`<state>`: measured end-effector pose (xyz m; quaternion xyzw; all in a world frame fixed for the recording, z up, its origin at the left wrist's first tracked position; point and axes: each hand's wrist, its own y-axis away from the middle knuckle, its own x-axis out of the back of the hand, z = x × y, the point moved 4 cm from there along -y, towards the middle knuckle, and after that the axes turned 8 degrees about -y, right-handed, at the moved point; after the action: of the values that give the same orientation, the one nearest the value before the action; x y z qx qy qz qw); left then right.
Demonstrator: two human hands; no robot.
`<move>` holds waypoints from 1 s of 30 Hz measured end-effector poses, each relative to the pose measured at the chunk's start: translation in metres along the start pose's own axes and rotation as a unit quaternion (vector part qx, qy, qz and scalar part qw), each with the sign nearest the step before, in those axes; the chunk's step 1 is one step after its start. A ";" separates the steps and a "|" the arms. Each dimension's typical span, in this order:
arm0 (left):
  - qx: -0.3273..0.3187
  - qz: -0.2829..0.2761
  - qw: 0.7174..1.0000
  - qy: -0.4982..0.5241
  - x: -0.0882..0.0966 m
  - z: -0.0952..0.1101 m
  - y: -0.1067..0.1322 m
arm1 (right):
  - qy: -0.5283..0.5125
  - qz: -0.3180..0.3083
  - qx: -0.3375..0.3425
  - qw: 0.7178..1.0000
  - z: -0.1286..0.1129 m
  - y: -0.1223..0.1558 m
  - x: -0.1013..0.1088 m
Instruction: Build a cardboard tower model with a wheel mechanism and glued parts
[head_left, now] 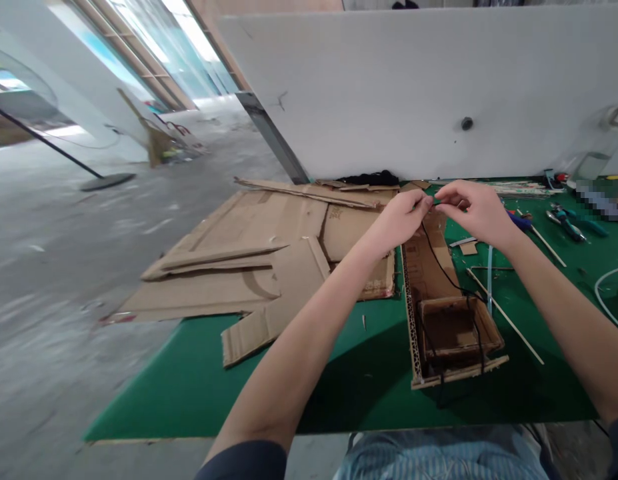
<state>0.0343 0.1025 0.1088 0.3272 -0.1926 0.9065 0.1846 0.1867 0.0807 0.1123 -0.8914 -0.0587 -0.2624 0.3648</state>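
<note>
Left hand (401, 217) and right hand (476, 210) pinch a black cord (440, 265), perhaps wire, above the cardboard tray (417, 267). Bare table (199, 387) lies left.

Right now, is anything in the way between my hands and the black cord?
Nothing visible does. The left hand and right hand both pinch the black cord at its upper end, and it runs unobstructed down to the small cardboard box.
</note>
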 end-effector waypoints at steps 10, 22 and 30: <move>0.050 -0.067 0.988 0.133 -0.008 0.000 0.001 | 0.085 -0.016 0.029 0.996 0.002 -0.001 0.000; 0.019 -0.096 0.988 0.122 -0.008 0.002 0.006 | 0.077 -0.028 -0.006 0.997 0.002 0.000 0.000; 0.030 -0.042 0.992 0.111 0.003 0.003 0.005 | -0.153 -0.014 -0.072 0.985 0.013 0.003 -0.001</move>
<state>0.0316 0.0974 0.1115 0.2372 -0.1298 0.9342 0.2327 0.1917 0.0871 0.1022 -0.9442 -0.1074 -0.1313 0.2825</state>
